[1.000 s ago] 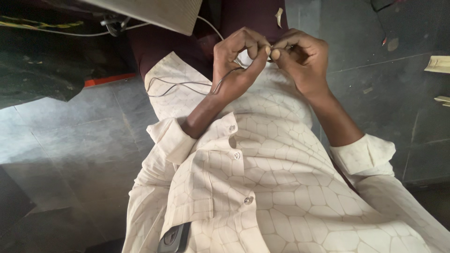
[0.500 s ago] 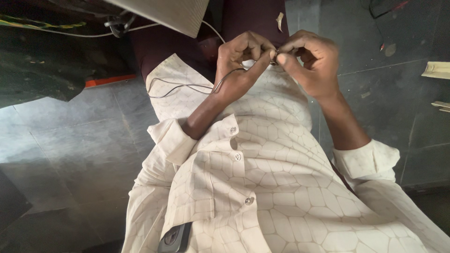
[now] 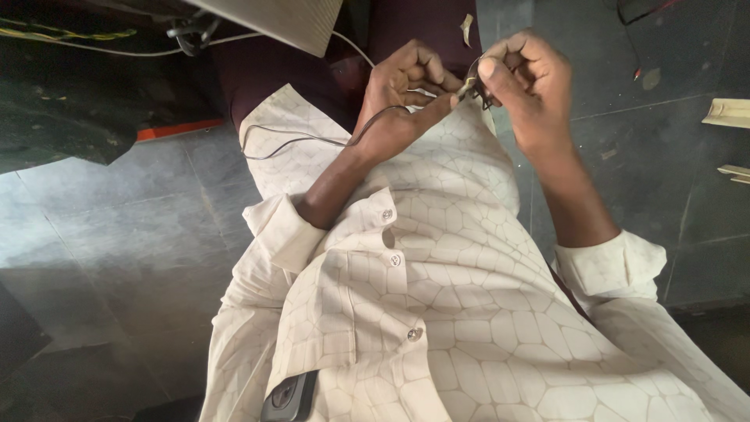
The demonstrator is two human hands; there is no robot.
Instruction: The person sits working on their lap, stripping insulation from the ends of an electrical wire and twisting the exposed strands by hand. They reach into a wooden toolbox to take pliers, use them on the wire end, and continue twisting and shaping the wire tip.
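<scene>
Since the earlier frames both hands have lifted a little off the shirt front and drawn slightly apart, though the small part is still pinched between them.

In the head view, the left hand [image 3: 406, 98] is curled, its fingers bunched together with the forefinger stretched out towards the right hand [image 3: 523, 82]. A thin black wire [image 3: 312, 141] loops across the lap, runs under the left palm and rises to the small pale component [image 3: 471, 84] held at the meeting point of the two hands. That component sits just at the tip of the left forefinger and against the right thumb; the right hand's fingers are folded tight over it, thumb pressed down on top. It is too small and shaded to say exactly what kind of part it is, possibly a connector end.

Below the hands lies the cream patterned shirt [image 3: 437, 297], cuffs rolled back. A dark phone [image 3: 289, 397] shows in the shirt pocket. Grey floor tiles [image 3: 117, 234] surround the person.
</scene>
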